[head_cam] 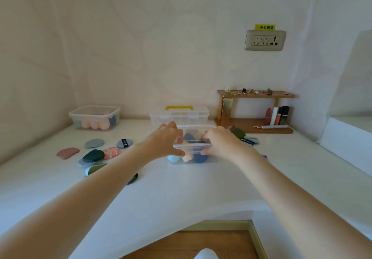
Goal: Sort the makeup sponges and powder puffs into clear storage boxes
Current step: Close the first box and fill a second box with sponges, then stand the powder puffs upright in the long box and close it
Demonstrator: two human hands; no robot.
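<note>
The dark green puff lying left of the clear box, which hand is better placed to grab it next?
Left. The left hand grips the box on the side facing the dark green puff.

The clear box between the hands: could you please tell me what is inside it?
The clear box holds a light blue sponge, a peach one and dark blue ones; the hands hide the rest.

white table [181,188] | clear boxes [94,117] | loose puffs [93,155] | wooden shelf [253,126]
</note>
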